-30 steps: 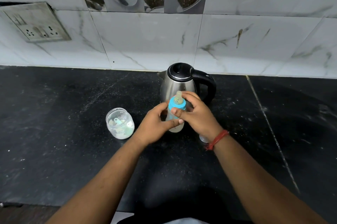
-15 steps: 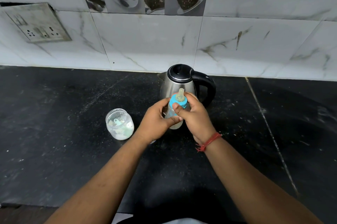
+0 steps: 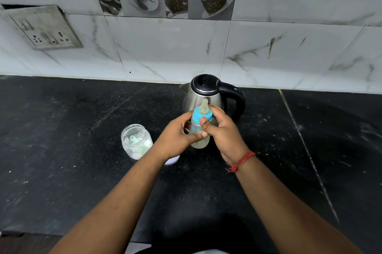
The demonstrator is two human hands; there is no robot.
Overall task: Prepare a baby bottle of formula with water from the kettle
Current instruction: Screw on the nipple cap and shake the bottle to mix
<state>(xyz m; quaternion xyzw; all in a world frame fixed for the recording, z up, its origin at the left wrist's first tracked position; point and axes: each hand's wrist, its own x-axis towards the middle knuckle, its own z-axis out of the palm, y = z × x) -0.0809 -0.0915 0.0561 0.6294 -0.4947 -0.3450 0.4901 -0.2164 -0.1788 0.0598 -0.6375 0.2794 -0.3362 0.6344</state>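
Observation:
A clear baby bottle (image 3: 199, 141) with a blue collar and pale teat stands upright in front of the steel kettle (image 3: 203, 98), which has a black lid and handle. My left hand (image 3: 177, 136) grips the bottle's body from the left. My right hand (image 3: 224, 129) curls round the blue collar (image 3: 201, 116) from the right, thumb on its front. An open glass formula jar (image 3: 136, 142) with white powder and a pale green scoop sits to the left on the black counter (image 3: 62, 140).
A pale lid (image 3: 172, 160) peeks out from under my left wrist. A tiled wall rises behind the kettle, with a socket plate (image 3: 44, 28) at upper left. A seam (image 3: 306, 150) runs down the counter on the right.
My right wrist has rotated and drawn in closer around the collar, and both hands with the bottle have edged slightly up toward the kettle.

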